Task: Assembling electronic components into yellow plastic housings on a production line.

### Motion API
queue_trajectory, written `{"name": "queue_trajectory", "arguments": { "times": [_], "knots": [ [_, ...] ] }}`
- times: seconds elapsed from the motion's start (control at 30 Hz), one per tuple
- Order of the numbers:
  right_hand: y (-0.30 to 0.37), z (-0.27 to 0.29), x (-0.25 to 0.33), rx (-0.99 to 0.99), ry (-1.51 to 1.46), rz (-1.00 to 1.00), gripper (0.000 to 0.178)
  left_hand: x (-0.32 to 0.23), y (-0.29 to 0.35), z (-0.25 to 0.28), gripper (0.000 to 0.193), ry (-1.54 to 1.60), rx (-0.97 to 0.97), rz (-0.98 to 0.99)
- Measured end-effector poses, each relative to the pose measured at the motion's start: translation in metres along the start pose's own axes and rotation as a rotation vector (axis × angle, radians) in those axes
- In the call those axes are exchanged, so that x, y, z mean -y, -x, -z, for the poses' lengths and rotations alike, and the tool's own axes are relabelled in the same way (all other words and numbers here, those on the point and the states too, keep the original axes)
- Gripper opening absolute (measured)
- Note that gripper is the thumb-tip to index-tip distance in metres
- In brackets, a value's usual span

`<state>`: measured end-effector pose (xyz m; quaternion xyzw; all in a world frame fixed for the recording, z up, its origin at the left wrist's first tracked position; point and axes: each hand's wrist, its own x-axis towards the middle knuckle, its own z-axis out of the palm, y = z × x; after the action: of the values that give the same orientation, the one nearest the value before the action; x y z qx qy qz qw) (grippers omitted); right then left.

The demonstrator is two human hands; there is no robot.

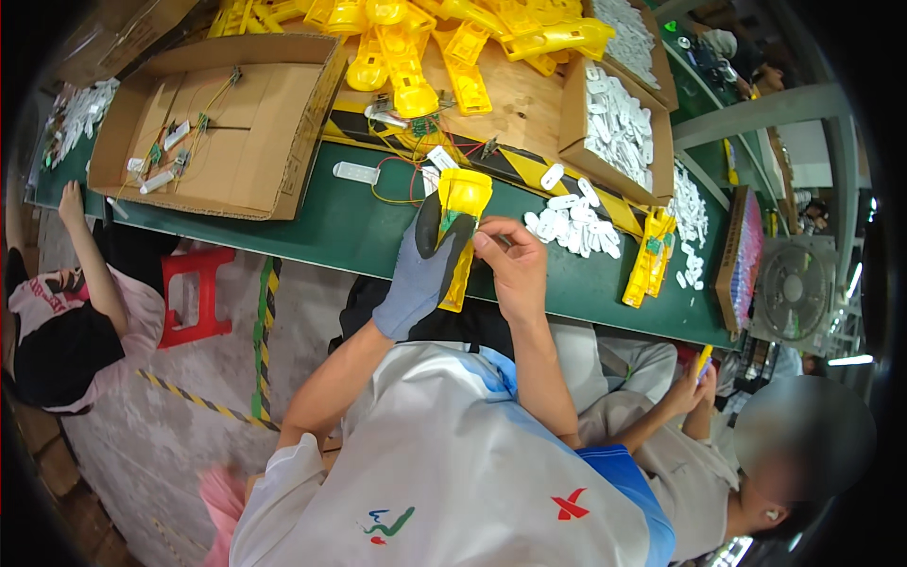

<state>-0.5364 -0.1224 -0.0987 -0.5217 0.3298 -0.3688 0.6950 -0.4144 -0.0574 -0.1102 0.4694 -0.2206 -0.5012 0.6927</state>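
My left hand [421,274], in a grey and black glove, grips a yellow plastic torch shell [461,203] held upright over the green table edge. A small green circuit board shows inside the shell near the glove's thumb. My bare right hand [510,265] pinches at the shell's right side, fingertips touching it near the board. Just beyond the shell lie loose red and yellow wires [402,170] and a white oblong part [355,173] on the green table [321,231].
An open cardboard box [217,123] with a few wired parts sits at left. Yellow shells [416,47] are piled at the back. White parts fill a box [614,123] and lie heaped [572,227] at right. One person sits at left [66,321], another at lower right [718,463].
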Motion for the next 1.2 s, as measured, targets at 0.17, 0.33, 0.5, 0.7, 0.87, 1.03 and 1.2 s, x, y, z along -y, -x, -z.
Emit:
{"name": "queue_trajectory", "arguments": {
  "times": [0.17, 0.33, 0.5, 0.7, 0.87, 1.03, 1.2],
  "knots": [
    [0.007, 0.002, 0.012, -0.071, -0.016, -0.055, 0.018, 0.009, 0.0, 0.008, 0.034, -0.1, -0.044, 0.015],
    [0.003, 0.026, 0.025, -0.246, 0.222, 0.091, 0.02, -0.004, 0.002, 0.004, 0.041, -0.056, 0.012, -0.019],
    [-0.04, 0.054, 0.061, -0.434, 0.957, 0.2, 0.027, -0.009, 0.0, 0.003, 0.036, -0.033, -0.028, 0.101],
    [-0.07, 0.055, 0.058, -0.395, 1.434, 0.159, 0.026, -0.007, -0.004, -0.006, 0.034, 0.1, -0.096, 0.089],
    [-0.077, 0.049, 0.05, -0.264, 1.283, 0.164, 0.022, -0.004, -0.01, 0.004, 0.037, 0.102, 0.063, 0.22],
    [-0.043, 0.024, 0.049, -0.083, 0.809, 0.137, 0.038, -0.013, -0.003, -0.003, 0.036, 0.113, 0.018, 0.101],
    [-0.021, 0.025, 0.038, 0.098, 0.355, -0.006, 0.024, -0.011, -0.003, -0.002, 0.051, 0.014, 0.03, 0.066]
  ]
}}
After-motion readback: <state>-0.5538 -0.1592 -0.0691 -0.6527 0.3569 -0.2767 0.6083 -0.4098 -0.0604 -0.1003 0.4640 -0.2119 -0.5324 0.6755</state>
